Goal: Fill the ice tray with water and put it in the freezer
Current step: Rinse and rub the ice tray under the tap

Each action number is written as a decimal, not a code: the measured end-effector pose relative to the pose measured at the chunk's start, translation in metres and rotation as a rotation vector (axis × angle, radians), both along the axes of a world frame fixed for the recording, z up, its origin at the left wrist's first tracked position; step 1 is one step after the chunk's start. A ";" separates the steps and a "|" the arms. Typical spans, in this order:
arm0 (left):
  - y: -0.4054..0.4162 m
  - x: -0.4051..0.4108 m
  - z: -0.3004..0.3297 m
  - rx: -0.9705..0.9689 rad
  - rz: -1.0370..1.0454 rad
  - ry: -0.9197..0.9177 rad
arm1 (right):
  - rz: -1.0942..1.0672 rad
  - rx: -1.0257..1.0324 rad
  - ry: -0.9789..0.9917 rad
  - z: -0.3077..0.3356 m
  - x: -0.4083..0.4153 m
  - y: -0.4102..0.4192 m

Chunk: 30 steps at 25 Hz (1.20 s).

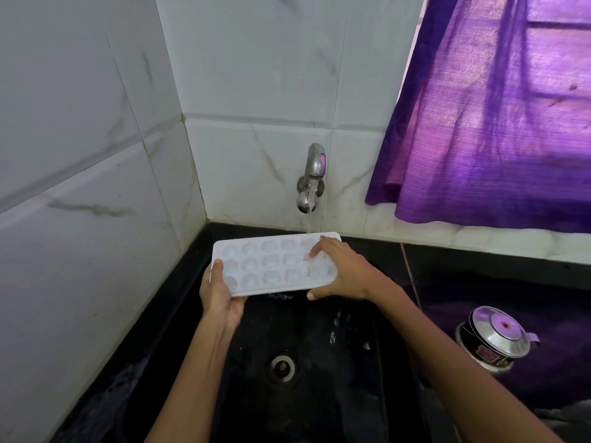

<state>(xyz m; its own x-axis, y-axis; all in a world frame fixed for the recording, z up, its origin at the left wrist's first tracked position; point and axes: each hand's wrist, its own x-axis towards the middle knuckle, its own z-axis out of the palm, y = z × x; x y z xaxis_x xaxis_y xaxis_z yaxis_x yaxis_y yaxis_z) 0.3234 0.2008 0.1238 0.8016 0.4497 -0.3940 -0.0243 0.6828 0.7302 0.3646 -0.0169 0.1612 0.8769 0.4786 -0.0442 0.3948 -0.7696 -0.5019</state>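
the white ice tray (271,265) is held level over the black sink (319,362), its long side running left to right, with three rows of rounded pockets facing up. its far right corner sits right under the metal tap (311,177), and a thin stream of water (307,222) drops from the spout onto that corner. the left hand (220,297) grips the tray's near left corner, thumb over the top edge and fingers curled beneath. the right hand (342,273) grips the right end, fingers spread over the top of the last pockets and thumb hooked under the near edge. whether the pockets hold water already is hard to tell, though they look glossy. both forearms reach in from the bottom of the view. below the tray, the sink basin is wet in patches, and a round metal drain (282,368) sits near its middle. the tap comes out of a white marble-patterned tiled wall (256,75) that turns a corner on the left. a black counter (479,260) borders the sink. to the right, a purple curtain (495,116) hangs down to just above the counter, and its colour reflects on the dark surface. on that counter, well apart from the tray, stands a small dark pot with a shiny steel lid (497,335).
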 end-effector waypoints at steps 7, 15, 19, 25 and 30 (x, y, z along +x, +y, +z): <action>-0.002 -0.002 -0.002 0.019 -0.013 0.013 | 0.031 -0.052 0.132 -0.009 -0.008 -0.005; -0.009 0.002 -0.001 -0.025 -0.037 -0.005 | 0.022 -0.143 0.001 0.000 -0.017 -0.011; -0.017 0.003 -0.003 -0.048 -0.047 -0.002 | -0.013 -0.183 -0.055 0.002 -0.022 -0.015; -0.023 0.006 -0.002 -0.042 -0.054 -0.021 | -0.031 -0.205 -0.143 -0.004 -0.022 -0.020; -0.026 0.008 -0.004 -0.033 -0.058 -0.032 | -0.030 -0.210 -0.138 -0.007 -0.021 -0.024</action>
